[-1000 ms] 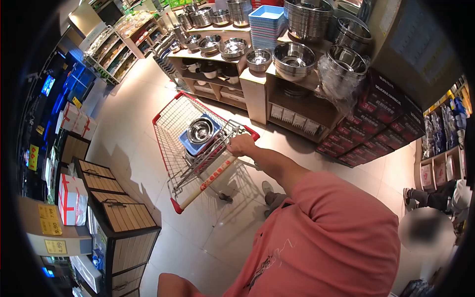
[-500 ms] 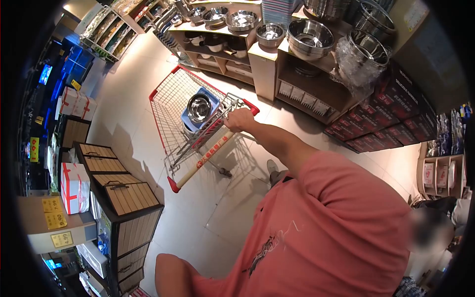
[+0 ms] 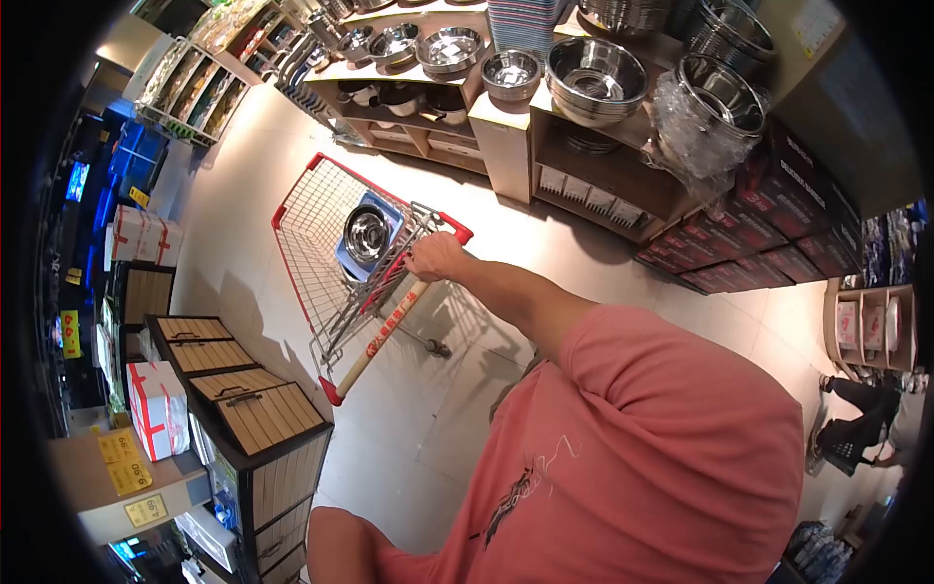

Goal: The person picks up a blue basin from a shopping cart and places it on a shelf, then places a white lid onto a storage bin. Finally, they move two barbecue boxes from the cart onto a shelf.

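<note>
My right hand (image 3: 436, 256) is closed around the handle bar (image 3: 394, 321) of a shopping cart (image 3: 304, 209), near the bar's upper end by the red corner piece. Inside the wire cart lies a shiny round steel bowl (image 3: 370, 234), resting on or in a blue squarish item (image 3: 397, 216) whose kind I cannot make out. Of my left arm (image 3: 341, 547) only a bent part shows at the bottom edge; my left hand is out of sight.
Shelves of steel basins (image 3: 595, 80) and pots stand beyond the cart. Stacked dark boxes (image 3: 778, 229) are at the right. Slatted cabinets (image 3: 263, 409) flank the tiled aisle (image 3: 389, 438) on the left, with a taped white box (image 3: 156, 409). Another person (image 3: 861, 428) is at the far right.
The cart and my right hand sit further left and slightly lower in view. The shelves have shifted slightly too. My grip on the handle is unchanged.
</note>
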A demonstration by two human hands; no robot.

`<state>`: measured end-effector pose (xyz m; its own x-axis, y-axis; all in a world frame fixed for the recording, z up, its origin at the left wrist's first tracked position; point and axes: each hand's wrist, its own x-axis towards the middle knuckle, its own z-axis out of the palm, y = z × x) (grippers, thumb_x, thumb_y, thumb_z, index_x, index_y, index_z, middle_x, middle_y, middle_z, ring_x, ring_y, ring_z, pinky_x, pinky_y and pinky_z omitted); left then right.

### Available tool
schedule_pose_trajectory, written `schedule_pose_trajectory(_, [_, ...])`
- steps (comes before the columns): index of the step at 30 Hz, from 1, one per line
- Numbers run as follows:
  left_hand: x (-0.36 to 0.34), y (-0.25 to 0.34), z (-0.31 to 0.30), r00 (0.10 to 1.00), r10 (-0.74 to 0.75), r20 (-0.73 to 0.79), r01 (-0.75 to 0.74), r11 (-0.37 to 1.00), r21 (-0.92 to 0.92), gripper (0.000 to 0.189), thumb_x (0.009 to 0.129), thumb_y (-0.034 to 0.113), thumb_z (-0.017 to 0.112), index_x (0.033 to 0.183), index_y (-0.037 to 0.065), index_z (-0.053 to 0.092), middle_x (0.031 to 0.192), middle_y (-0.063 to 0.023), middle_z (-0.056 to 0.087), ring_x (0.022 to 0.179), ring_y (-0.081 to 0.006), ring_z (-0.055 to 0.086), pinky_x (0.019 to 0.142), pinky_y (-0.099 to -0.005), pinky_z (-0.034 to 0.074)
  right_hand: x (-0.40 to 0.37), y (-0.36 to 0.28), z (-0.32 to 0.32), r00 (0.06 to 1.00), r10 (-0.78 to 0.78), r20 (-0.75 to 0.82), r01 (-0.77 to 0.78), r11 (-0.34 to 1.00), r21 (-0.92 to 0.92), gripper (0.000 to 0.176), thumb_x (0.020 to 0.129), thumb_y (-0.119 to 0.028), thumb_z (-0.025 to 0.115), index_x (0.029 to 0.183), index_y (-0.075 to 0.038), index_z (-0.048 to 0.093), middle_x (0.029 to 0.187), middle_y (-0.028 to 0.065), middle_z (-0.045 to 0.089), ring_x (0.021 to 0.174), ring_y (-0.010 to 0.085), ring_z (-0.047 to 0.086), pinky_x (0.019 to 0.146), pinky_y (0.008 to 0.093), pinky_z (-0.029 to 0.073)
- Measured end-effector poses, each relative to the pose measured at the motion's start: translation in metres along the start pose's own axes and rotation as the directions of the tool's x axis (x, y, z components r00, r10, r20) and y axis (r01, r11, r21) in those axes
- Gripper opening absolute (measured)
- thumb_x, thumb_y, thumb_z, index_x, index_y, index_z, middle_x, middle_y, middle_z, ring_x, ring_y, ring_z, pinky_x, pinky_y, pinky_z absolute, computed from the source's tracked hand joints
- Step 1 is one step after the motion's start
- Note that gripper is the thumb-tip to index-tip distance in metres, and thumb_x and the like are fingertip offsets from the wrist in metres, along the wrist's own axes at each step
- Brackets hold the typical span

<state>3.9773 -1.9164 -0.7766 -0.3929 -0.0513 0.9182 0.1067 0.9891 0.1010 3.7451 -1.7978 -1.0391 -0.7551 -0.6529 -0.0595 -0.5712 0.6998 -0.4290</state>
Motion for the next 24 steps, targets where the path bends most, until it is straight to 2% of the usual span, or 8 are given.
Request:
schedule_pose_trajectory(11, [0.006,-0.023,-0.028,1.000,0.020,-0.014,-0.015,0.951,0.308,0.028,0.099,0.020,0.042,0.097,0.003,0.064,0.091,-0.0052,0.066,0.086,-0.0189,0.063,0.083,-0.0347,0.049,0.042,0.000,0.003,0.998,-0.037,0.052,0.038,0.999,-0.008,0.046,0.090,-0.039,0.043,0.075,-0.004,0.070,0.075,0.0173,0.069,0.070,0.0336,0.069,0.063,0.0467,0.054])
schedule_pose_trajectory(12, [-0.022,-0.048,0.015,0.975,-0.222,0.016,0.219,0.971,0.092,0.028,0.098,0.016,0.045,0.087,0.002,0.068,0.084,-0.0069,0.067,0.079,-0.0195,0.063,0.076,-0.0340,0.048,0.045,0.000,0.005,0.998,-0.051,-0.038,0.051,0.999,-0.012,0.045,0.089,-0.038,0.045,0.071,-0.005,0.070,0.070,0.0177,0.068,0.065,0.0330,0.069,0.060,0.0455,0.054])
schedule_pose_trajectory(13, [-0.048,-0.081,0.052,0.878,-0.429,0.212,0.460,0.879,-0.126,0.025,0.097,0.014,0.048,0.088,0.000,0.067,0.083,-0.0072,0.067,0.074,-0.0210,0.062,0.071,-0.0328,0.048,0.049,0.000,0.006,0.998,-0.047,-0.042,0.046,0.999,-0.017,0.045,0.089,-0.038,0.045,0.071,-0.005,0.070,0.070,0.0177,0.068,0.065,0.0330,0.069,0.060,0.0455,0.054])
schedule_pose_trajectory(14, [-0.078,-0.099,0.081,0.679,-0.662,0.319,0.691,0.723,0.030,0.025,0.097,0.016,0.051,0.083,-0.001,0.063,0.077,-0.0122,0.063,0.071,-0.0276,0.061,0.066,-0.0351,0.048,0.048,-0.003,0.006,0.999,-0.037,-0.034,0.036,0.999,-0.032,0.046,0.089,-0.038,0.045,0.071,-0.004,0.070,0.069,0.0177,0.068,0.065,0.0332,0.069,0.060,0.0454,0.054])
schedule_pose_trajectory(17, [-0.221,-0.186,0.129,0.531,-0.654,0.539,0.455,0.757,0.470,0.037,0.098,0.031,0.050,0.083,0.000,0.064,0.081,-0.0207,0.064,0.076,-0.0395,0.062,0.070,-0.0475,0.047,0.053,-0.005,0.000,0.996,0.033,0.078,-0.031,0.999,-0.034,0.046,0.090,-0.040,0.045,0.079,-0.004,0.071,0.078,0.0188,0.070,0.071,0.0347,0.069,0.065,0.0461,0.055])
schedule_pose_trajectory(19, [-0.254,-0.206,0.144,0.195,-0.840,0.507,0.690,0.485,0.537,0.052,0.097,0.043,0.046,0.077,0.001,0.068,0.076,-0.0213,0.066,0.074,-0.0401,0.063,0.069,-0.0493,0.047,0.057,-0.005,0.001,0.987,0.079,0.140,-0.078,0.997,-0.017,0.045,0.090,-0.040,0.044,0.085,-0.006,0.071,0.080,0.0173,0.070,0.073,0.0342,0.069,0.067,0.0471,0.055])
schedule_pose_trajectory(20, [-0.250,-0.212,0.150,0.316,-0.793,0.522,0.659,0.579,0.481,0.052,0.098,0.042,0.045,0.077,0.001,0.070,0.072,-0.0207,0.066,0.071,-0.0394,0.063,0.068,-0.0507,0.047,0.057,-0.009,-0.003,0.991,0.074,0.110,-0.071,0.997,-0.032,0.043,0.089,-0.039,0.045,0.080,-0.006,0.070,0.075,0.0155,0.069,0.068,0.0342,0.068,0.063,0.0468,0.054])
schedule_pose_trajectory(24, [-0.233,-0.212,0.155,0.416,-0.745,0.521,0.618,0.652,0.439,0.040,0.095,0.030,0.055,0.070,0.000,0.064,0.062,-0.0167,0.061,0.060,-0.0349,0.059,0.056,-0.0452,0.043,0.069,-0.007,0.000,0.997,0.052,0.065,-0.047,0.996,-0.076,0.040,0.087,-0.041,0.048,0.074,-0.007,0.065,0.066,0.0157,0.066,0.062,0.0346,0.066,0.058,0.0468,0.052])
